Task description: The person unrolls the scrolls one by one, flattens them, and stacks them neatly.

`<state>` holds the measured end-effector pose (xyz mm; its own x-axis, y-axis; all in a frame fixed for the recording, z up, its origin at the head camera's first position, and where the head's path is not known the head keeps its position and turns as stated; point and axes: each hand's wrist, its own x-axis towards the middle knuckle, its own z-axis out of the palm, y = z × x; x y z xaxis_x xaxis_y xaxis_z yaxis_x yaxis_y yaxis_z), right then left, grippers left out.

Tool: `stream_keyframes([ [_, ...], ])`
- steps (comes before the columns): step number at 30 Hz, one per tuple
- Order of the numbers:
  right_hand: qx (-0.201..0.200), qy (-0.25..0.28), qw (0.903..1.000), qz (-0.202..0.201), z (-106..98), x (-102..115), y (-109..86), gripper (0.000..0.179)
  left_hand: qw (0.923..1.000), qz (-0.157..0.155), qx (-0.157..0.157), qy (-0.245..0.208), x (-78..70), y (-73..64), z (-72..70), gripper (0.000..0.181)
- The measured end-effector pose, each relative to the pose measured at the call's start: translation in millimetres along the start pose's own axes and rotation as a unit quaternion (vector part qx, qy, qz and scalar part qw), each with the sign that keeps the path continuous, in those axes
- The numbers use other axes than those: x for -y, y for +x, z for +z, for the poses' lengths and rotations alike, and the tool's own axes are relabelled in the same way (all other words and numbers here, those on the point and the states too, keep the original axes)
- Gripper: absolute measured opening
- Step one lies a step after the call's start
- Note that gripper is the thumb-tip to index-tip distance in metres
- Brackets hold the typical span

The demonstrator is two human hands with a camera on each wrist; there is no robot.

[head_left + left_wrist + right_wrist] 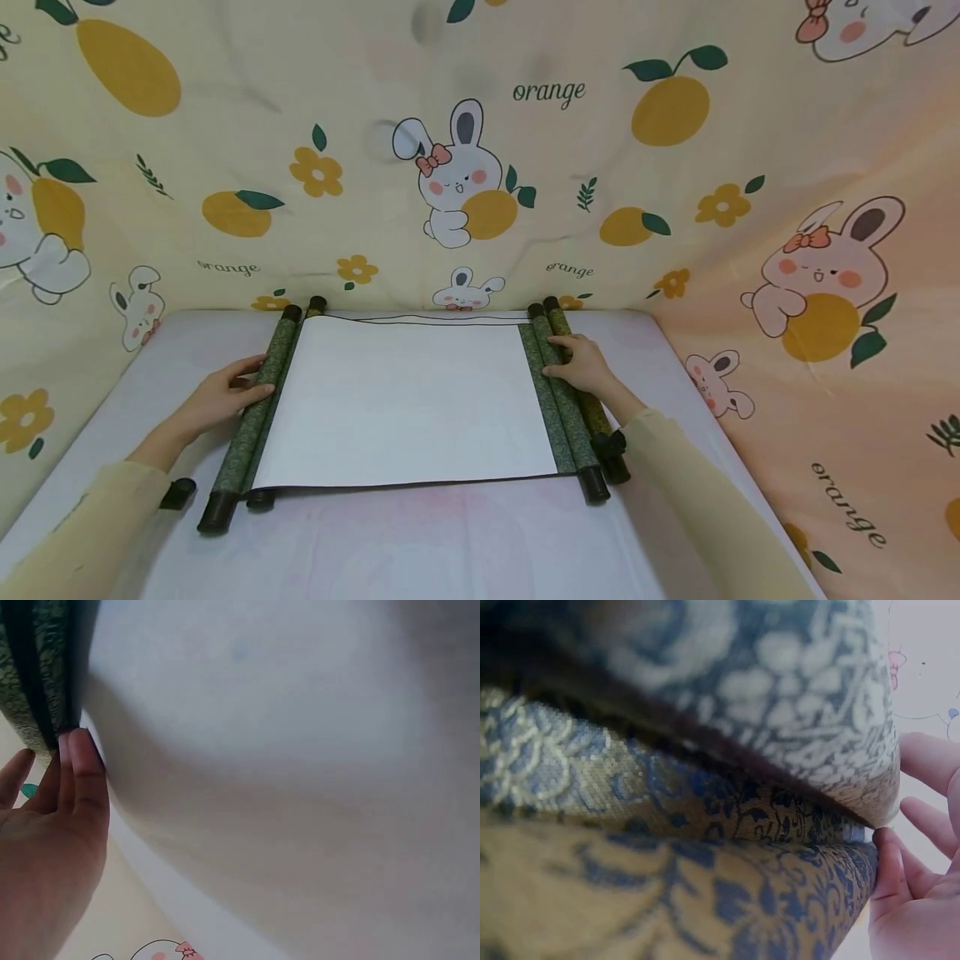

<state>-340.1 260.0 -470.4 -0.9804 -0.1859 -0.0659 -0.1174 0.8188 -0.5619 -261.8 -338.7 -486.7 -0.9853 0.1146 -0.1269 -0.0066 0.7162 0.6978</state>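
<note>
A hanging scroll lies partly unrolled, its white sheet (405, 400) blank between two green brocade rolls with black end knobs. My left hand (221, 396) grips the left roll (255, 421) about midway, thumb and fingers curled at its side. In the left wrist view, the left fingertips (86, 750) meet the roll's edge beside the sheet. My right hand (583, 367) holds the right roll (558, 392), fingers bent over it. A gold brocade roll (595, 412) lies against that roll's outer side. In the right wrist view, the right fingertips (889, 847) touch where the patterned rolls meet.
The scroll lies on a white-covered table (360, 546). A cloth backdrop (360, 100) printed with oranges and rabbits hangs behind it and along the sides. Another black knob (260, 500) shows beside the left roll's near end. Small black devices (177, 494) sit at both wrists.
</note>
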Motion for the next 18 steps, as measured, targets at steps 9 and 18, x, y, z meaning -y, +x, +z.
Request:
stream_keyframes([
  [9, 0.010, 0.027, 0.9993, -0.023, -5.0, 9.2, 2.3, 0.068, 0.9999, -0.003, -0.008, 0.011, -0.2, 2.4, -1.9, 0.077],
  [18, 0.020, 0.069, 0.9972, -0.020, -6.9, 2.9, -5.8, 0.065, 0.9970, 0.015, -0.020, 0.073, -4.5, -1.0, -4.9, 0.077],
])
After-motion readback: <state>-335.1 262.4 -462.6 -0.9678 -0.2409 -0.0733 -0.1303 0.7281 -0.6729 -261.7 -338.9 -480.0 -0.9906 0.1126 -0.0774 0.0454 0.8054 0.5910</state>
